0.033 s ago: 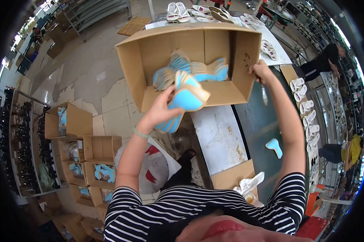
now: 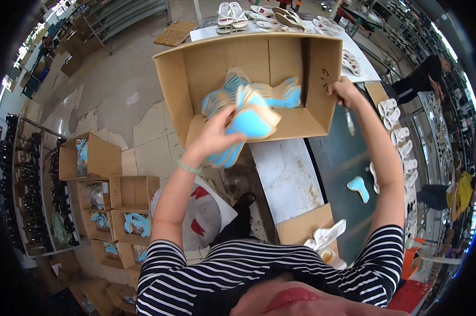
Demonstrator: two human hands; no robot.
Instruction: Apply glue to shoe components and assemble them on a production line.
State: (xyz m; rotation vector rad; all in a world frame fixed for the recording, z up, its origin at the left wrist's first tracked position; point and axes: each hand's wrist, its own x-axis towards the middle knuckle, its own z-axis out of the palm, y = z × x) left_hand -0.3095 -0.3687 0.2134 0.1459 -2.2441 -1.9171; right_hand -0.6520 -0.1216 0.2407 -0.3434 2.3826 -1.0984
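My left hand (image 2: 215,134) is closed round a fanned stack of blue-and-tan insoles (image 2: 252,122), held at the mouth of a tipped cardboard box (image 2: 227,51). More insoles (image 2: 285,95) lie stacked inside the box. Below my left palm, further insole ends (image 2: 226,157) stick out; whether the hand also holds them, I cannot tell. My right hand (image 2: 345,90) grips the box's right edge. A brush (image 2: 350,121) hangs bristles down from that same hand. A single blue insole (image 2: 358,189) lies on the dark green belt (image 2: 335,163), beside my right forearm.
White sandals (image 2: 400,136) line the belt's right side, and others (image 2: 232,15) stand on the white table behind the box. A small cup (image 2: 327,256) sits near my body by crumpled white material (image 2: 330,235). Cardboard boxes (image 2: 134,192) with insoles stand at left. Two people work at right.
The insole stack in my left hand has shifted slightly right and is blurred. The box has moved a little right. Sandals beside the belt have shifted in view, and one now shows by my right forearm.
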